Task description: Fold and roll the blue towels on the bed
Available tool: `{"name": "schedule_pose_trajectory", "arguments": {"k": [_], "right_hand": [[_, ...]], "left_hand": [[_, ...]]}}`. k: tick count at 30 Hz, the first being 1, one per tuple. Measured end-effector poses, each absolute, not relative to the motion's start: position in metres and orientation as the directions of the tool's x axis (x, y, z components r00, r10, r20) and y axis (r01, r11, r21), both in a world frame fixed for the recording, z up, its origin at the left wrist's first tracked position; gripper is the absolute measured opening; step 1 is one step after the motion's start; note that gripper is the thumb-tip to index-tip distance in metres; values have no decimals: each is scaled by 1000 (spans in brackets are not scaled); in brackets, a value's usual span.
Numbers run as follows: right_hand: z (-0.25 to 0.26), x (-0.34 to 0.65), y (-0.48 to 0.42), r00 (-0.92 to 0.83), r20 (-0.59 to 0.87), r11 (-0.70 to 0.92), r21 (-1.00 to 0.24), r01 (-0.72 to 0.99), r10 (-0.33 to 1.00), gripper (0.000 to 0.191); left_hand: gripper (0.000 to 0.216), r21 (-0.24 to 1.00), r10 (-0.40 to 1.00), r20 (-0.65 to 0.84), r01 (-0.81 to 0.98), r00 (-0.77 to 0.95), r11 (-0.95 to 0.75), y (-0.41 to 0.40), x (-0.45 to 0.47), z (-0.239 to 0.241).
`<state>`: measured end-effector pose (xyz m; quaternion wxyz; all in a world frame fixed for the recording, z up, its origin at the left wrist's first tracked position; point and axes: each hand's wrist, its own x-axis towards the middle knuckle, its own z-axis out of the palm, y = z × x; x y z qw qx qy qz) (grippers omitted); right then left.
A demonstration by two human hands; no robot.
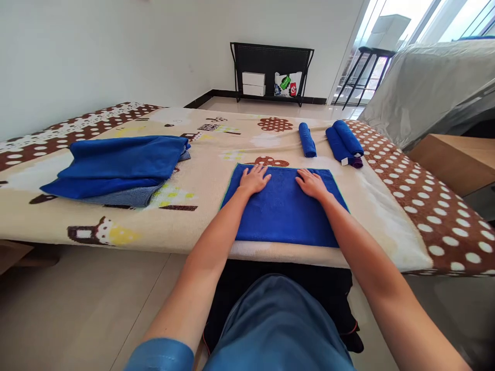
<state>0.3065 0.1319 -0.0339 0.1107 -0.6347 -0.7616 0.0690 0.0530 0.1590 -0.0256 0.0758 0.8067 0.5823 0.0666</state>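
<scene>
1. From where I stand, the work in hand is a blue cloth (pixel 286 219) laid out flat at the near edge of the blanket-covered bed (pixel 209 206), directly in front of the seated person.
2. The left hand (pixel 255 179) lies palm down on its far left part, fingers spread; the right hand (pixel 311 184) does the same toward the far right. Neither one pinches anything.
3. I'd judge the job partly done: beyond the cloth, to the right, sit a single blue roll (pixel 307 140) and, near it, a pair of rolls (pixel 344 139) lying side by side, all apparently finished.
4. What seems left is this flat cloth, not yet rolled, and perhaps the loose pile (pixel 119 165) well off to the left, draped in uneven layers.
5. The cloth is a smooth, deep blue rectangle, soft-looking, with thin green edging and only faint creases.
6. The rolls are compact cylinders; the pair shows a small white tag (pixel 344 162) and a dark purple bit (pixel 356 162) at its near end, though I can't tell what that belongs to.
7. The pile mixes bright blue with a greyer, nubbier underside; the bedding beneath looks plush, cream with brown, white-dotted borders.
</scene>
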Motion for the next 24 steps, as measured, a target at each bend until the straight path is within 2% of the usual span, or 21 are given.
{"name": "schedule_pose_trajectory", "arguments": {"k": [4, 8, 11, 17, 20, 24], "right_hand": [[-31, 366, 127, 36, 52, -24, -212, 977, 998, 55], [-27, 374, 127, 96, 48, -86, -177, 980, 994, 52], [-26, 342, 132, 55, 95, -39, -163, 986, 994, 53], [-33, 252, 139, -211, 121, 231, -185, 955, 970, 50], [-36, 241, 138, -261, 129, 284, -210, 936, 957, 48], [-37, 280, 136, -175, 142, 205, -241, 948, 974, 53]], "left_hand": [[66, 190, 990, 9, 972, 142, -141, 161, -10, -23], [60, 172, 996, 22, 981, 90, -92, 156, -27, -14], [57, 167, 988, 69, 975, 140, -150, 151, 1, -3], [55, 198, 917, 74, 896, 392, -398, 146, 89, -2], [50, 220, 915, 57, 888, 401, -403, 148, 97, -15], [57, 227, 956, 67, 928, 287, -295, 157, 58, -27]]}}
